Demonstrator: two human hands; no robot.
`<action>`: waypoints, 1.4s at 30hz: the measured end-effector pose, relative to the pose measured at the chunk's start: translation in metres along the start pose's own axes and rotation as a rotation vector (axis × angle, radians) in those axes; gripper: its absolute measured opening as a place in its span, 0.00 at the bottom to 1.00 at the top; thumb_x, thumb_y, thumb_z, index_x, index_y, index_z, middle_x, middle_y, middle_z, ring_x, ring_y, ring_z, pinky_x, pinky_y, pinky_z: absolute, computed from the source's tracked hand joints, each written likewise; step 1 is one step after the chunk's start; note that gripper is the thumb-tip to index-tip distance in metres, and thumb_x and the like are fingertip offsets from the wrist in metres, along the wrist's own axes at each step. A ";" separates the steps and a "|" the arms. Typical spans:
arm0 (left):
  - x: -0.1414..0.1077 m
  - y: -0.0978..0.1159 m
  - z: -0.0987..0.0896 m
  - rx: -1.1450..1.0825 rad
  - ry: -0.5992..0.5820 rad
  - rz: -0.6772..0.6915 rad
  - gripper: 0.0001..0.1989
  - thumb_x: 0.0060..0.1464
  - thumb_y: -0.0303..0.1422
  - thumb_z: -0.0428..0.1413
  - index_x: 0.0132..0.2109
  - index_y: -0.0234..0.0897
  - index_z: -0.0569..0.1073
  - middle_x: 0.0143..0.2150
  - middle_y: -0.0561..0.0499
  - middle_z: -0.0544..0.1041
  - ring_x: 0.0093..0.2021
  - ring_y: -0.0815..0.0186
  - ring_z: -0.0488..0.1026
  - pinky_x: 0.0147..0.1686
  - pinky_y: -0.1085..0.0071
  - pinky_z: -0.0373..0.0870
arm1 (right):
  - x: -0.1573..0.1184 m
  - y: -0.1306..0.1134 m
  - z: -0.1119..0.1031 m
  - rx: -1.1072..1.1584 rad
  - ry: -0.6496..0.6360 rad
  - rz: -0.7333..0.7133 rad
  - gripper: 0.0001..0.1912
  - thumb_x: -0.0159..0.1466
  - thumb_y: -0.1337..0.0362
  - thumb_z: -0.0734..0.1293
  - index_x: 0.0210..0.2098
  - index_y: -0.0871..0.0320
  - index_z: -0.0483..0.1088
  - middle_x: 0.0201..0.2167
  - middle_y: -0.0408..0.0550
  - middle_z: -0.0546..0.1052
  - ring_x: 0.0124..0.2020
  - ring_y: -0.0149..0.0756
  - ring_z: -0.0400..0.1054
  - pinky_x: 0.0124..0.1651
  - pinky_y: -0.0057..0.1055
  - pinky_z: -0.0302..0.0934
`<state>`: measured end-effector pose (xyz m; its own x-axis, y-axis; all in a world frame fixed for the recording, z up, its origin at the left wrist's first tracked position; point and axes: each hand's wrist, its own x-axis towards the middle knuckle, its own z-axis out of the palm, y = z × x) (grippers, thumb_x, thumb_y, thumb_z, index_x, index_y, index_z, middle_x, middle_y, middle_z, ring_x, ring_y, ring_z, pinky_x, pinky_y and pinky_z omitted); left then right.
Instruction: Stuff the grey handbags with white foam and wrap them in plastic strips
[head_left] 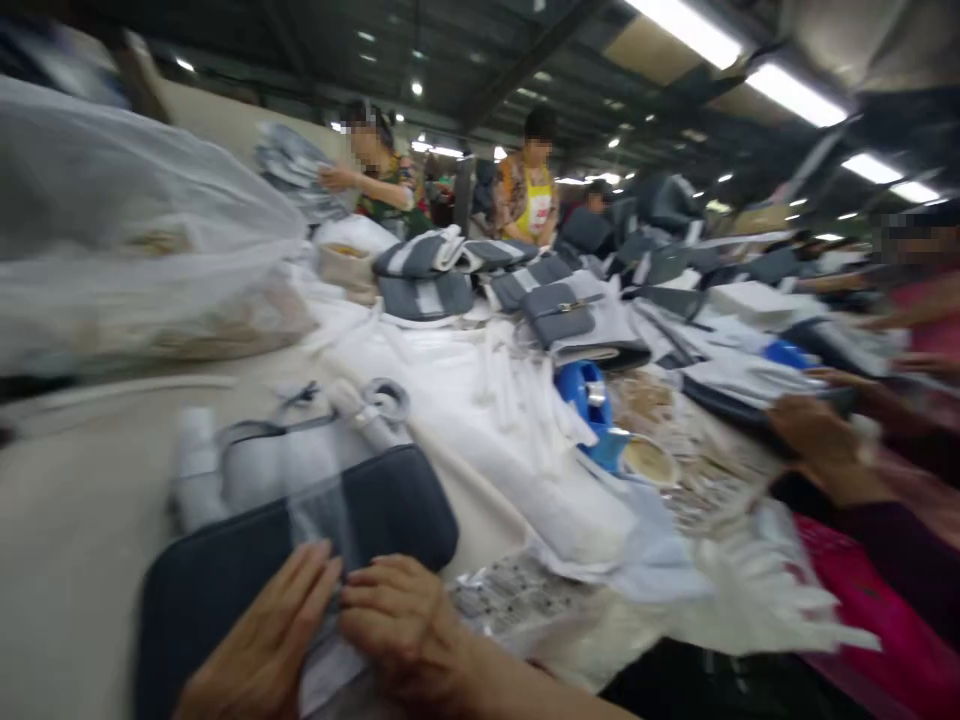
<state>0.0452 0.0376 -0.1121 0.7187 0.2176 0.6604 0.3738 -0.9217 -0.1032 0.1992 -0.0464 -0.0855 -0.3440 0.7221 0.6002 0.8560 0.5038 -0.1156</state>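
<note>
A dark navy handbag [225, 545] lies on the pale table in front of me, with a whitish translucent strip [313, 505] running across its middle. My left hand [262, 640] rests flat on the bag, fingers stretched out and touching the strip. Close beside it, my right hand [405, 615] has curled fingers over the strip's near part; its fingertips are partly hidden. Behind the bag's top edge are a light grey wrapped part [262, 470], a white roll [197, 465] and a ring-shaped grey strap end [388, 400]. The picture is blurred.
White padding [465, 440] and several dark bags [559, 315] cover the table's middle and back. A blue tape dispenser [581, 395] stands beside a round dish [649, 460]. Clear plastic sheeting [150, 240] bulges at left. Co-workers stand behind; another's hands [821, 445] work at right.
</note>
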 end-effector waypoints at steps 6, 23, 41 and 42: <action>0.009 -0.002 -0.043 0.141 -0.180 0.008 0.23 0.55 0.19 0.40 0.56 0.24 0.66 0.58 0.37 0.68 0.64 0.56 0.54 0.56 0.64 0.65 | 0.003 -0.004 0.000 0.260 0.206 -0.020 0.16 0.67 0.70 0.51 0.40 0.63 0.69 0.36 0.51 0.79 0.42 0.35 0.71 0.51 0.35 0.64; 0.004 -0.003 -0.052 -0.029 -0.405 -0.050 0.31 0.48 0.22 0.49 0.61 0.26 0.57 0.63 0.36 0.60 0.67 0.55 0.47 0.58 0.58 0.62 | -0.020 -0.017 -0.012 0.199 0.016 -0.119 0.17 0.64 0.73 0.53 0.44 0.65 0.70 0.41 0.55 0.78 0.47 0.38 0.70 0.52 0.37 0.66; 0.039 -0.025 -0.048 -0.057 -0.658 -0.107 0.42 0.51 0.51 0.55 0.64 0.30 0.51 0.67 0.30 0.48 0.67 0.47 0.43 0.62 0.53 0.47 | -0.029 -0.022 -0.017 0.107 -0.017 -0.137 0.19 0.64 0.76 0.51 0.45 0.65 0.70 0.43 0.53 0.78 0.49 0.38 0.70 0.48 0.38 0.68; 0.039 -0.025 -0.049 -0.063 -0.677 -0.111 0.45 0.49 0.52 0.56 0.65 0.30 0.50 0.67 0.30 0.48 0.67 0.46 0.43 0.62 0.52 0.46 | -0.033 -0.023 -0.022 0.094 -0.024 -0.128 0.18 0.64 0.75 0.52 0.46 0.65 0.70 0.44 0.53 0.78 0.50 0.38 0.69 0.50 0.38 0.67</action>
<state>0.0349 0.0536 -0.0474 0.8937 0.4456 0.0523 0.4465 -0.8948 -0.0049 0.1992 -0.0921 -0.0853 -0.4576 0.6596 0.5962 0.7652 0.6337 -0.1138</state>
